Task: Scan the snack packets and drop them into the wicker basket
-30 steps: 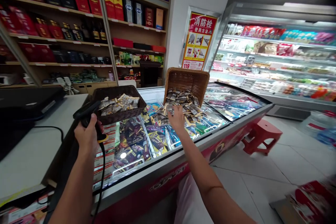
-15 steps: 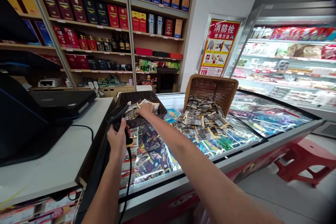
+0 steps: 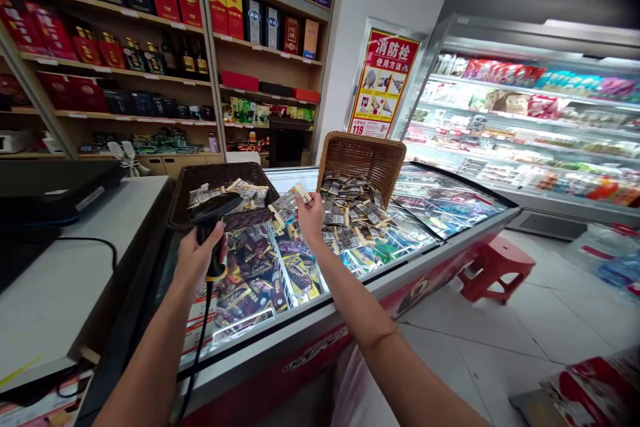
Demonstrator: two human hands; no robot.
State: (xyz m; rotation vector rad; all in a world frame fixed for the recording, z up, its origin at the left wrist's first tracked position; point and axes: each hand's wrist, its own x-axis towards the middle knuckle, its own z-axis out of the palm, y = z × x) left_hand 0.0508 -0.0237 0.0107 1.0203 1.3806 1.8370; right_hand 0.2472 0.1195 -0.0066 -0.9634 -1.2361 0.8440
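My left hand is closed round the handle of a black barcode scanner, whose cable hangs down over the freezer front. My right hand pinches a small clear-and-dark snack packet with cream ends, above the glass between two baskets. Whether it holds more than one packet is unclear. To the left, a dark brown wicker basket contains similar packets, partly hidden behind the scanner. On the right, a lighter brown wicker basket lies tipped on its side, with a heap of packets spilling from its mouth.
Beneath the packets is a glass-topped chest freezer stocked with packaged goods. A white counter with dark equipment runs along the left. A red stool stands on the floor at right, with large bottles farther right.
My right hand has come out of the dark basket and moved right, carrying a packet. My left hand still grips the scanner. The view has turned to the right.
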